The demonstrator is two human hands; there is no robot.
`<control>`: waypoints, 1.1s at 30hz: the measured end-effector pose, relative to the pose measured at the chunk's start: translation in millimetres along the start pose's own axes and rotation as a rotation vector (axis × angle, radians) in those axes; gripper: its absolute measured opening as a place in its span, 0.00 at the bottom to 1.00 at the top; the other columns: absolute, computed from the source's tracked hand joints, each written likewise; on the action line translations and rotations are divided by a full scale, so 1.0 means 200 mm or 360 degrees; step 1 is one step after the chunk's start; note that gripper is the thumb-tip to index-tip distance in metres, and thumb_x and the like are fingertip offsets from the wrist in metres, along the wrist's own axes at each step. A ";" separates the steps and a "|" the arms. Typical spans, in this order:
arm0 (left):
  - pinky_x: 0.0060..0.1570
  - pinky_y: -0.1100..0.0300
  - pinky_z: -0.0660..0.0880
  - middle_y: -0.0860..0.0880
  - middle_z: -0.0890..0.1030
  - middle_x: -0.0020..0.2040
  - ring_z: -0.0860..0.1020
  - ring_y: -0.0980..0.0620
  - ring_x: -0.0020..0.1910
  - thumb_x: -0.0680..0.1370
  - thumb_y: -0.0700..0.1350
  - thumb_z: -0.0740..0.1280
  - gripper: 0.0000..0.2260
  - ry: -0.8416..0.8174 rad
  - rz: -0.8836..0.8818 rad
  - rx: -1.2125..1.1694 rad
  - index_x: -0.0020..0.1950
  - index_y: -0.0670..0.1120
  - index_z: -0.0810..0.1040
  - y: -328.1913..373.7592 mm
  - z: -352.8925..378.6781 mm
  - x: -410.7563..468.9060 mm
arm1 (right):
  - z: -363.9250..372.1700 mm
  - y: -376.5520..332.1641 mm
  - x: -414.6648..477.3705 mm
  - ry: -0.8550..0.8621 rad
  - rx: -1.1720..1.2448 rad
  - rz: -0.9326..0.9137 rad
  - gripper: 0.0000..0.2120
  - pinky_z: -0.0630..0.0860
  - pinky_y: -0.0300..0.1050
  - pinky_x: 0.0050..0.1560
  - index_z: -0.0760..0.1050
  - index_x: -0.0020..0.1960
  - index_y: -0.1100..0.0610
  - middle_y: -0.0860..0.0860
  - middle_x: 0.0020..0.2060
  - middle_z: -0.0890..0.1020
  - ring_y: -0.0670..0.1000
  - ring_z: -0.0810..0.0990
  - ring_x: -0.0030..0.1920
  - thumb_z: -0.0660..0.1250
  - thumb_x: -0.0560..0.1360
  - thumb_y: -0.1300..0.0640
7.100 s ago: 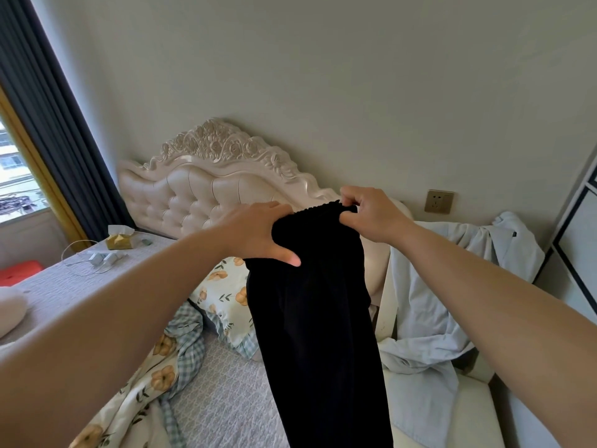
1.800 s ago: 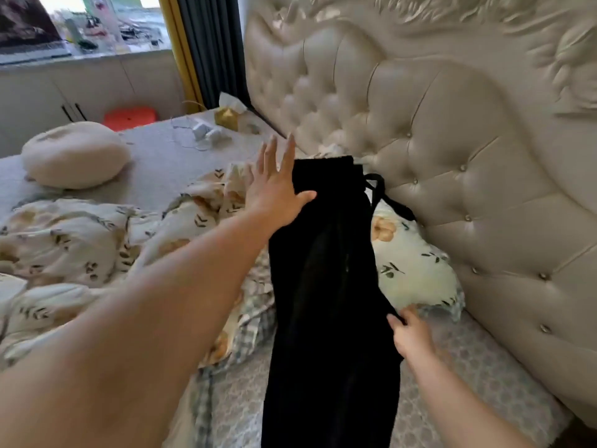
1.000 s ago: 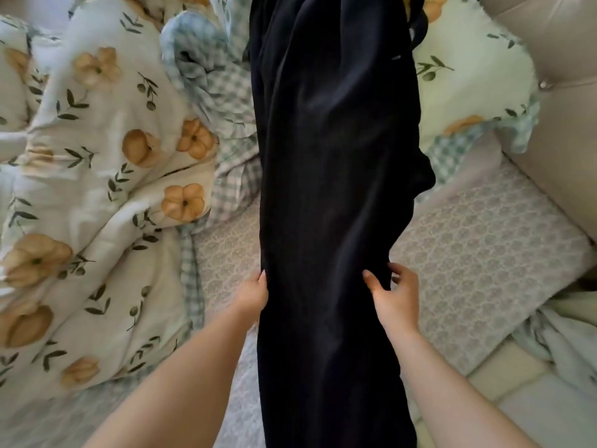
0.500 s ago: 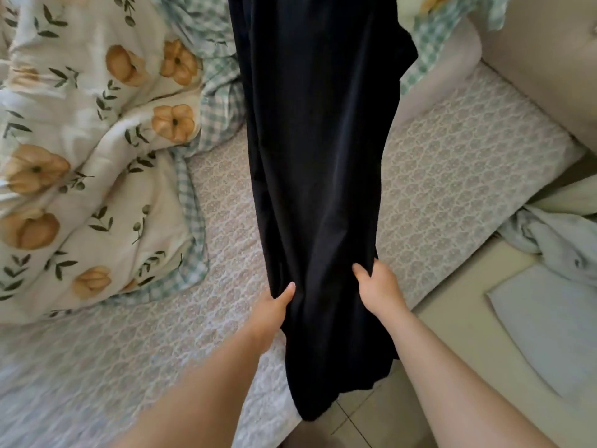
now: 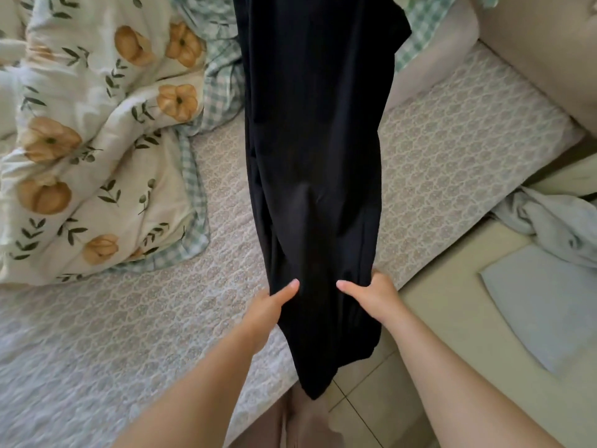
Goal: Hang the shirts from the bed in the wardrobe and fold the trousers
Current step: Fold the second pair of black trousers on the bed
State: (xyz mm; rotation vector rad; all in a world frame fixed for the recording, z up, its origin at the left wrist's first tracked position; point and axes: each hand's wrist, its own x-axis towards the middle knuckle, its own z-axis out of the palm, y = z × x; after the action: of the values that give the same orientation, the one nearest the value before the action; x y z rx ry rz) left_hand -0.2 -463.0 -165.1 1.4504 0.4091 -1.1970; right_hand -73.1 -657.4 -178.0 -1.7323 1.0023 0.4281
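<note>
The black trousers (image 5: 316, 150) lie lengthwise on the bed, legs together, running from the top of the view down over the mattress edge, where the hems hang above the floor. My left hand (image 5: 268, 307) grips the left edge of the legs near the hems, thumb on top. My right hand (image 5: 371, 294) grips the right edge at the same height, thumb on the fabric and fingers under it. A pale blue-grey shirt (image 5: 555, 221) lies crumpled at the right, off the bed.
A floral quilt (image 5: 90, 150) with a green checked border is bunched on the left of the patterned mattress (image 5: 452, 150). The padded headboard (image 5: 542, 50) stands top right. A cream bedside surface (image 5: 452, 324) and tiled floor (image 5: 365, 402) lie at lower right.
My hands have slid down the trouser legs from the middle toward the hems and closed on both edges. The view has tilted further down to the bed's edge.
</note>
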 end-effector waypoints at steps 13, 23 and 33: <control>0.41 0.69 0.75 0.59 0.82 0.50 0.80 0.62 0.46 0.75 0.50 0.70 0.11 0.0307 0.0229 0.0622 0.56 0.55 0.75 -0.10 -0.34 -0.38 | 0.23 0.05 -0.40 0.0049 0.0500 0.0366 0.08 0.74 0.45 0.50 0.76 0.52 0.56 0.50 0.48 0.82 0.50 0.79 0.47 0.67 0.75 0.53; 0.48 0.60 0.74 0.53 0.81 0.51 0.80 0.55 0.50 0.81 0.49 0.61 0.08 0.0367 -0.0020 0.0576 0.57 0.51 0.76 -0.36 -0.38 -0.33 | 0.39 0.28 -0.46 0.0339 0.0046 0.0455 0.15 0.73 0.48 0.48 0.72 0.55 0.57 0.51 0.49 0.78 0.53 0.76 0.49 0.68 0.74 0.50; 0.39 0.53 0.79 0.48 0.77 0.42 0.75 0.54 0.28 0.81 0.49 0.60 0.08 0.0816 -0.0060 0.0313 0.56 0.45 0.71 -0.55 -0.42 -0.43 | 0.36 0.38 -0.65 0.0977 0.0189 0.0342 0.08 0.70 0.48 0.43 0.72 0.50 0.59 0.52 0.43 0.76 0.56 0.75 0.44 0.62 0.78 0.54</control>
State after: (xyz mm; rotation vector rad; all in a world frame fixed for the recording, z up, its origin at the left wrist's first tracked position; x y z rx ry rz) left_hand -88.4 -325.5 -167.2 1.9319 0.6826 -0.9011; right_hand -197.2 -545.8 -162.3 -1.6848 1.6246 -0.0466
